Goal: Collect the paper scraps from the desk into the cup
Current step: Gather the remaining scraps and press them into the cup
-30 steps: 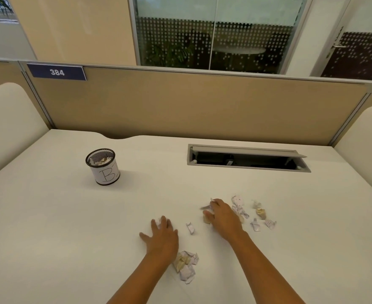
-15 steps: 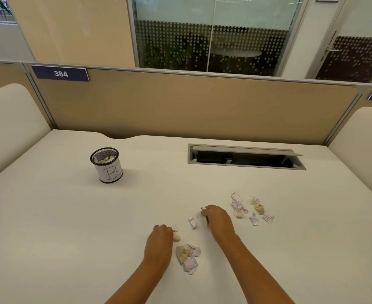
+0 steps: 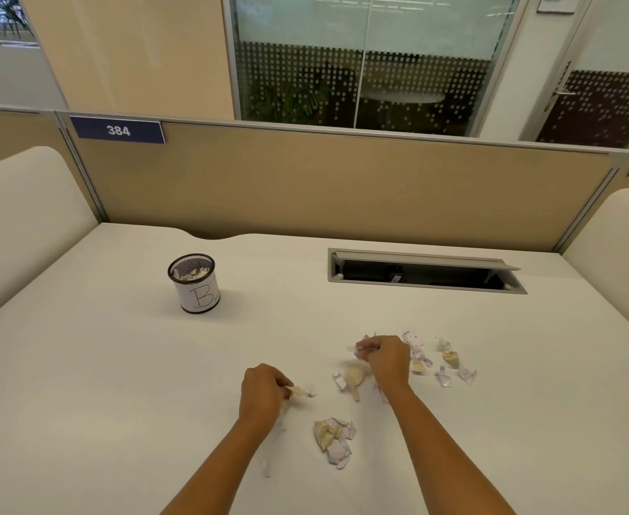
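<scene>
A black mesh cup (image 3: 194, 283) with a white label marked "B" stands at the left of the desk, paper scraps inside. My left hand (image 3: 263, 394) is closed on a crumpled scrap that sticks out to its right. My right hand (image 3: 383, 360) pinches a small white scrap at its fingertips. A beige scrap (image 3: 354, 379) lies just below that hand. A pile of crumpled scraps (image 3: 333, 440) lies between my forearms. Several more scraps (image 3: 441, 362) lie scattered to the right of my right hand.
The white desk (image 3: 101, 384) has an open cable tray slot (image 3: 426, 271) at the back right. A tan partition (image 3: 324, 184) with a "384" sign runs along the far edge. Cream side panels flank the desk left and right.
My left hand went from flat on the desk to closed around a scrap. My right hand drew back slightly and pinches a scrap. A beige scrap now lies below the right hand.
</scene>
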Demonstrator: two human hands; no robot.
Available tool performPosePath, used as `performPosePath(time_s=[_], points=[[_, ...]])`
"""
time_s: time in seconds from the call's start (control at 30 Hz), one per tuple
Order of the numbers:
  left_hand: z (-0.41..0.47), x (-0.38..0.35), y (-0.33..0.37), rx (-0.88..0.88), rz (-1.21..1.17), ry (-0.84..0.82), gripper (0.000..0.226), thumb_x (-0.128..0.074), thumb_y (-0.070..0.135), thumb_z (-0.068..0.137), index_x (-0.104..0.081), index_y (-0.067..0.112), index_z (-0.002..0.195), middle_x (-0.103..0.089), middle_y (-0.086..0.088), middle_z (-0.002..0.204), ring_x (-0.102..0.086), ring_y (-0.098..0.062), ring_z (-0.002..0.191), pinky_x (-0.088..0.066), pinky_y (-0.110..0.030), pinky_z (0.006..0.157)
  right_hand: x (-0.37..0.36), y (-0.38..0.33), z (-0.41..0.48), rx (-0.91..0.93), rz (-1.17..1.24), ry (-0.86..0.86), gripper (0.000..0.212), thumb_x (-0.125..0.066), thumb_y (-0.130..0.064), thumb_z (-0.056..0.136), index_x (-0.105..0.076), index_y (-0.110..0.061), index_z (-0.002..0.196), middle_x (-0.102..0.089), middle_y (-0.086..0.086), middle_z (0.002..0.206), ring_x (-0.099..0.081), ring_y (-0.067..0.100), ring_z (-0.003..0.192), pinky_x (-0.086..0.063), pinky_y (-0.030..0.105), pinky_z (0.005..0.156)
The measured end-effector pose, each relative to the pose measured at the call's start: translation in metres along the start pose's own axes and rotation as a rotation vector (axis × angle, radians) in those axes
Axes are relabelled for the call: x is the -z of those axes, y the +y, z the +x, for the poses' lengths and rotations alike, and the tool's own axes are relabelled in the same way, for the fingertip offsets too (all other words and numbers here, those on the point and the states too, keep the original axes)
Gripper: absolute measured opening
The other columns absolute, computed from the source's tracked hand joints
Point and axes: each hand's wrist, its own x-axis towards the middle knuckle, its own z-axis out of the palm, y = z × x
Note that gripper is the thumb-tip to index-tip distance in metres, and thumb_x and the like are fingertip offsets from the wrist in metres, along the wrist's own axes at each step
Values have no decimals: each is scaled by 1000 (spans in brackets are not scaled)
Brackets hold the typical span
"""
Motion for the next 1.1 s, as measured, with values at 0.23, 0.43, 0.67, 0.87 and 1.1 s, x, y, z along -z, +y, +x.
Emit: performPosePath(time_s=[0.23, 0.43, 0.67, 0.87, 1.1], points=[[21, 50, 0, 32, -391, 60, 17, -72, -4, 73, -75, 11, 67, -65, 6, 45, -65, -6, 51, -45, 0, 50, -8, -45, -4, -286, 637, -119, 31, -73, 5, 74, -68, 5, 105, -68, 18, 109, -65, 32, 103, -53, 32, 89], [60, 106, 5, 1, -574, 184, 16, -69, -8, 74, -74, 1, 87, -62, 7, 39, -59, -1, 40, -55, -12, 59, -21, -75, -13, -293, 883, -247, 33, -66, 7, 80, -62, 7, 112, -65, 14, 107, -66, 14, 79, -48, 27, 87], [112, 158, 5, -48, -492, 336, 13, -77, 11, 73, -77, 13, 86, -68, 9, 52, -67, -23, 91, -52, -35, 94, -42, -91, -15, -312, 920, -251, 33, -64, 6, 81, -62, 6, 114, -66, 14, 106, -67, 14, 77, -49, 27, 86], [155, 182, 1, 20, -380, 426, 23, -76, 3, 73, -73, -2, 95, -70, -21, 100, -66, -34, 93, -54, -33, 84, -62, -102, -13, -318, 944, -263, 30, -63, 5, 82, -63, 6, 113, -67, 13, 103, -68, 13, 76, -48, 26, 87], [185, 177, -6, -19, -113, 411, 16, -64, -2, 82, -74, -2, 94, -69, -22, 100, -65, -36, 88, -53, -35, 77, -92, -119, -5, -290, 949, -304, 21, -64, 4, 82, -67, 0, 103, -70, 7, 94, -70, 10, 76, -51, 21, 81]])
